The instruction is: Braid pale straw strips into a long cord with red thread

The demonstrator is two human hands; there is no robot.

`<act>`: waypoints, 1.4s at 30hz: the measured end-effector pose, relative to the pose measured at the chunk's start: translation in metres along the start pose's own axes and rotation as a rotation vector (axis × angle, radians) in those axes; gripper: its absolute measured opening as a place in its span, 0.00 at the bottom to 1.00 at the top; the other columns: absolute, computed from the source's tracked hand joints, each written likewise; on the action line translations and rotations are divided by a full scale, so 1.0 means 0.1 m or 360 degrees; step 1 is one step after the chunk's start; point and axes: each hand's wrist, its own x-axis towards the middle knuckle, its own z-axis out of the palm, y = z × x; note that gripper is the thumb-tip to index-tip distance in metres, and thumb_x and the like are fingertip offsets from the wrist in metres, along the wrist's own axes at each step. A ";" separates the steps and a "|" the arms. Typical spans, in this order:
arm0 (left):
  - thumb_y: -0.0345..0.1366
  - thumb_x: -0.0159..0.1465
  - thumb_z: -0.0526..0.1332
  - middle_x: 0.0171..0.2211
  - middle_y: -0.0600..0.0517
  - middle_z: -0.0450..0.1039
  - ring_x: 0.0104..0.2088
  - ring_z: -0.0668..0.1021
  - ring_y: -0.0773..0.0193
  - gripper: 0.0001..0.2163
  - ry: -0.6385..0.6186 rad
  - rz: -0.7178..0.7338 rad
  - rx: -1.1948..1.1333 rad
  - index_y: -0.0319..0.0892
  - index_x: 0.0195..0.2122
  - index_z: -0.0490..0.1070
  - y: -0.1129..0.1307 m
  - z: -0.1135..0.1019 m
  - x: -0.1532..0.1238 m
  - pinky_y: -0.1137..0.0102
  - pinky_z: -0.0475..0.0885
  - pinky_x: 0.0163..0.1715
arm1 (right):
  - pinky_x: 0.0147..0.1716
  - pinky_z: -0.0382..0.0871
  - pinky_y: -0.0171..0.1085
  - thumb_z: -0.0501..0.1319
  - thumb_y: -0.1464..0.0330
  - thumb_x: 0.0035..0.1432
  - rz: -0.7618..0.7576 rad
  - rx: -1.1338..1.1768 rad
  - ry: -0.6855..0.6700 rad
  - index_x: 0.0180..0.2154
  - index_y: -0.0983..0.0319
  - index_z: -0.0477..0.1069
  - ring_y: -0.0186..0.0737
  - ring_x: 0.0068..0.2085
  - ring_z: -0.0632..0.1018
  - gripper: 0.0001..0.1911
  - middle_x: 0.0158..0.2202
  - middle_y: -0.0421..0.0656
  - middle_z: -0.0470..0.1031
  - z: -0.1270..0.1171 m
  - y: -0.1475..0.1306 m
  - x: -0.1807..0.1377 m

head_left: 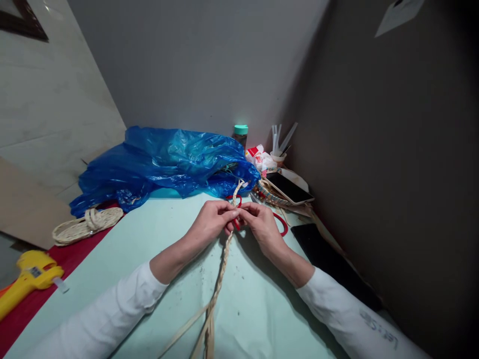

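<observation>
"Two bare hands are in view; how are they held?"

"The left hand (211,220) and the right hand (262,225) meet at the centre, thumbs and fingertips pinching a narrow, cream-coloured braid of flat, straw-like strands (223,262)."

"Why so close together?"

"Probably to steady one short stretch of something so thin; fingertips suit it better than a palm. Its plaited tip pokes up beyond the fingers, near a crumpled, shiny blue plastic bag (175,159). The other end runs down towards the wearer, parting into loose strands, perhaps so they hang untangled."

"What else is around?"

"On the pale mint-green desk surface (149,234), a curved red ring (287,227), perhaps a scissor handle, lies just beside the right hand, within easy reach. A cream, sole-shaped piece of woven straw (88,225) and a yellow plastic tool like a glue gun (35,276) sit at the left edge, seemingly placed outside the elbows' way."
</observation>
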 end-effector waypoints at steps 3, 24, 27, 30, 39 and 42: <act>0.38 0.55 0.61 0.23 0.51 0.73 0.23 0.73 0.66 0.08 0.0050 0.0100 0.0015 0.37 0.28 0.73 -0.08 -0.01 0.04 0.70 0.67 0.26 | 0.28 0.61 0.34 0.64 0.63 0.51 0.0039 0.0087 -0.0008 0.29 0.64 0.75 0.33 0.25 0.69 0.10 0.25 0.40 0.72 -0.02 0.01 0.01; 0.31 0.47 0.68 0.25 0.51 0.75 0.25 0.77 0.65 0.11 0.0162 -0.0043 -0.0583 0.34 0.31 0.73 -0.13 0.02 0.03 0.70 0.70 0.31 | 0.32 0.68 0.37 0.63 0.70 0.48 -0.0203 -0.0222 -0.0008 0.34 0.59 0.62 0.37 0.30 0.73 0.12 0.32 0.39 0.70 -0.10 0.10 0.14; 0.31 0.48 0.68 0.24 0.52 0.74 0.25 0.78 0.65 0.10 0.0095 -0.0018 -0.0559 0.35 0.31 0.73 -0.09 0.05 0.00 0.70 0.70 0.30 | 0.30 0.65 0.35 0.61 0.72 0.47 -0.0242 -0.0184 0.0069 0.33 0.58 0.62 0.35 0.30 0.71 0.11 0.31 0.38 0.69 -0.07 0.10 0.13; 0.31 0.49 0.68 0.24 0.53 0.73 0.25 0.78 0.66 0.09 0.0043 0.0039 -0.0501 0.37 0.31 0.72 -0.05 0.10 -0.03 0.70 0.72 0.31 | 0.27 0.64 0.33 0.63 0.71 0.44 -0.0092 0.0115 0.0109 0.33 0.59 0.63 0.35 0.30 0.71 0.13 0.31 0.37 0.69 -0.03 0.06 0.10; 0.31 0.53 0.64 0.26 0.54 0.73 0.29 0.76 0.65 0.05 0.0353 0.0321 0.0011 0.40 0.30 0.69 -0.15 0.13 -0.02 0.71 0.71 0.32 | 0.41 0.65 0.39 0.58 0.68 0.55 -0.0369 -0.0515 -0.0296 0.35 0.59 0.73 0.42 0.39 0.74 0.06 0.37 0.42 0.75 -0.17 -0.11 0.08; 0.33 0.53 0.64 0.25 0.55 0.72 0.27 0.76 0.64 0.05 0.0496 0.0303 0.0035 0.41 0.30 0.69 -0.17 0.08 0.01 0.70 0.72 0.29 | 0.40 0.63 0.40 0.58 0.67 0.57 -0.0576 -0.0963 -0.0157 0.31 0.59 0.71 0.41 0.37 0.72 0.05 0.33 0.42 0.71 -0.18 -0.13 0.08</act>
